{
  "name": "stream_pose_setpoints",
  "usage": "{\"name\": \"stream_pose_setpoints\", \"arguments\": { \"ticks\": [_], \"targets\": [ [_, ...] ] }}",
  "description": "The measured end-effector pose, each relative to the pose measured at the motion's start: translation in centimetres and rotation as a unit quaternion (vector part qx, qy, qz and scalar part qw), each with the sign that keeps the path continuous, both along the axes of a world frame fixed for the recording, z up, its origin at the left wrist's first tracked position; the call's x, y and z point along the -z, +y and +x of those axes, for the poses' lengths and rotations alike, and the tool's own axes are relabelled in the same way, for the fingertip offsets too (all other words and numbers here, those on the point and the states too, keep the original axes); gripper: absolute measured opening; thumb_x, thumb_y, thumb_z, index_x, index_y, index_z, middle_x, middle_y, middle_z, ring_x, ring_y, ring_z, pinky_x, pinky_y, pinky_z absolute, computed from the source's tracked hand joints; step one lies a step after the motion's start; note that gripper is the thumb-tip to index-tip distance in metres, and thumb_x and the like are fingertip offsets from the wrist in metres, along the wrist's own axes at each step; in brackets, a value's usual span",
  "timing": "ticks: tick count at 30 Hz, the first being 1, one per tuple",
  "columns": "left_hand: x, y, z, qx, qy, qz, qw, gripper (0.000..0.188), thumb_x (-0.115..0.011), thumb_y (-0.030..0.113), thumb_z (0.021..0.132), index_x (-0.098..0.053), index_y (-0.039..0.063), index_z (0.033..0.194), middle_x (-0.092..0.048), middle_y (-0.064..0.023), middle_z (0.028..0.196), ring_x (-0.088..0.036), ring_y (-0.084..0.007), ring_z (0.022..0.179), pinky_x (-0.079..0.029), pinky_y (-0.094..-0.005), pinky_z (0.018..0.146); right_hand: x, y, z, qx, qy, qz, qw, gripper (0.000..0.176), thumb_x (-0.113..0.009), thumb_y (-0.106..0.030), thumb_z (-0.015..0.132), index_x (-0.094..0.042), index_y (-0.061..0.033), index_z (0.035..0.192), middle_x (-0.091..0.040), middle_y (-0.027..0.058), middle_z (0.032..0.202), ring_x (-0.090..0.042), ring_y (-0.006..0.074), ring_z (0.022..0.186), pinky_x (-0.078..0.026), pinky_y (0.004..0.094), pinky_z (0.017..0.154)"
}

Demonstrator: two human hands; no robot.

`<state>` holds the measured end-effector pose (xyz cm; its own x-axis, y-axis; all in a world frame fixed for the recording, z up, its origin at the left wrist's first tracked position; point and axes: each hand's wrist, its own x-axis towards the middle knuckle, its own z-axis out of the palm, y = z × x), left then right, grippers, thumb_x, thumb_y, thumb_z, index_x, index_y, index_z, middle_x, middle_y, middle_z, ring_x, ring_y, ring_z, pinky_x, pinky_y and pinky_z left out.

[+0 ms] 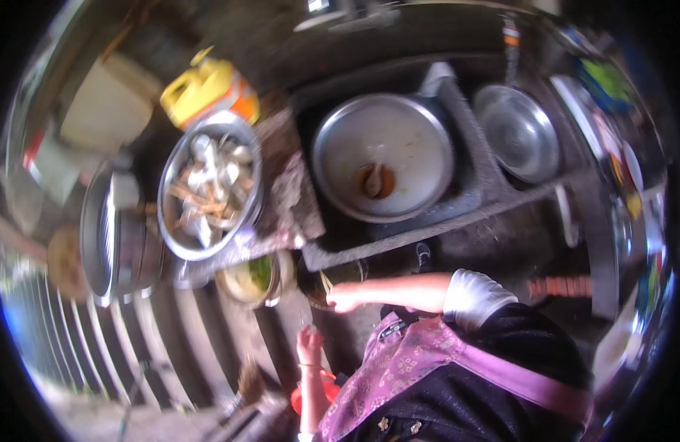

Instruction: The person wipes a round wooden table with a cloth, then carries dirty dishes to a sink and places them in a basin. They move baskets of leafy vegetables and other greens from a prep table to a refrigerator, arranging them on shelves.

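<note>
My right hand (344,296) grips a pair of light chopsticks (325,282), which point into a dark round pot (348,271) beside the stove edge. Below it, my left hand (309,343) is raised with the fingers bent. A thin, blurred thing (302,317) shows at its fingertips, and whether the hand holds it is unclear. Left of the pot stands a round container (232,287) with green leaves (259,272) and pale contents. A red plastic thing (296,399) is partly hidden behind my left forearm.
A wide metal wok (411,132) on the stove holds a little brown liquid and a ladle (374,181). An oval metal basin (165,226) is heaped with utensils beside a yellow jug (204,88). Another metal pan (517,132) sits right; bricks (561,287) are stacked below.
</note>
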<state>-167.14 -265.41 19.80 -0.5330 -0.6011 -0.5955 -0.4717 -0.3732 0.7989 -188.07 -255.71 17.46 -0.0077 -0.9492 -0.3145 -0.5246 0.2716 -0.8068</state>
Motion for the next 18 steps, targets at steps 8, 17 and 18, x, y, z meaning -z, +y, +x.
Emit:
{"name": "stream_pose_setpoints", "arguments": {
  "ticks": [8,17,18],
  "targets": [
    [1.5,9.0,-12.9,0.529,0.034,-0.165,0.832,0.02,-0.061,0.021,0.072,-0.06,0.001,0.069,-0.059,-0.0094,0.06,-0.056,-0.0126,0.055,-0.045,-0.0265,0.055,9.8,22.8,-1.6,0.199,0.14,0.105,0.964,0.013,-0.053,-0.017,0.063,-0.059,-0.0069,0.058,-0.058,0.011,0.062,-0.055,0.0285,0.057,-0.044,0.0402,0.05],
    [-0.5,26.0,-20.5,0.771,0.056,-0.17,0.611,0.016,-0.062,0.016,0.075,-0.06,0.001,0.07,-0.061,-0.004,0.067,-0.056,-0.0079,0.062,-0.045,-0.0227,0.059,4.7,51.3,16.1,0.595,0.016,0.391,0.701,0.024,-0.055,-0.031,0.067,-0.065,-0.0105,0.074,-0.062,0.0081,0.075,-0.06,0.0248,0.07,-0.048,0.0364,0.061],
    [-0.1,29.0,-20.9,0.805,0.058,-0.181,0.562,0.016,-0.062,0.016,0.074,-0.06,0.001,0.07,-0.061,-0.0044,0.067,-0.056,-0.008,0.062,-0.045,-0.0229,0.059,7.1,53.2,20.4,0.663,-0.001,0.386,0.641,0.028,-0.056,-0.035,0.066,-0.065,-0.01,0.075,-0.062,0.0092,0.077,-0.06,0.0259,0.071,-0.048,0.0363,0.062]
  ]
}}
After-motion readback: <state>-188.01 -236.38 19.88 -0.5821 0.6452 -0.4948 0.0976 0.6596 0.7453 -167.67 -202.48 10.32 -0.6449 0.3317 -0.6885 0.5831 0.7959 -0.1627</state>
